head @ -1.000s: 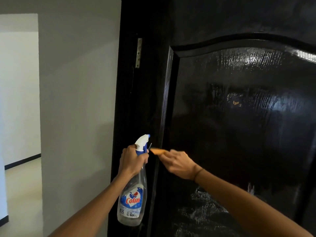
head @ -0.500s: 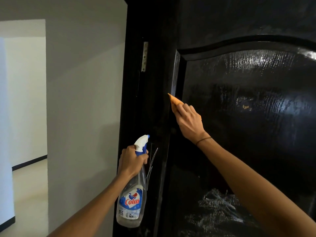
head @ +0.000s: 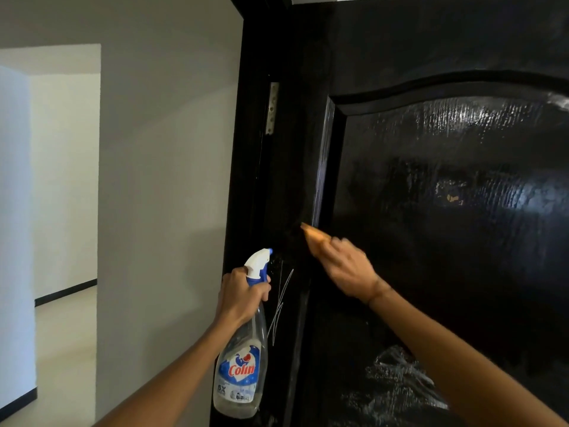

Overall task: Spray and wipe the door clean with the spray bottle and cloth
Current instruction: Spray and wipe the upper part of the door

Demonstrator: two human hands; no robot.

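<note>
A glossy black door (head: pixel 446 211) with an arched raised panel fills the right side. My left hand (head: pixel 241 295) grips the neck of a clear spray bottle (head: pixel 240 374) with a white and blue trigger head and a blue "Colin" label; the bottle hangs upright beside the door's hinge edge. My right hand (head: pixel 345 266) holds an orange cloth (head: pixel 314 235) against the left stile of the door, next to the panel's moulding. Only the cloth's tip shows past my fingers. White scratch-like lines mark the door edge beside the bottle.
A metal hinge (head: pixel 272 107) sits on the black door frame above my hands. A grey wall (head: pixel 169 195) stands to the left, with an opening onto a pale floor and white walls beyond. Wet streaks shine on the door's lower panel (head: pixel 397 383).
My right hand with the cloth went up the door's left stile, then came back down to just above the bottle. My left hand kept the bottle in place.
</note>
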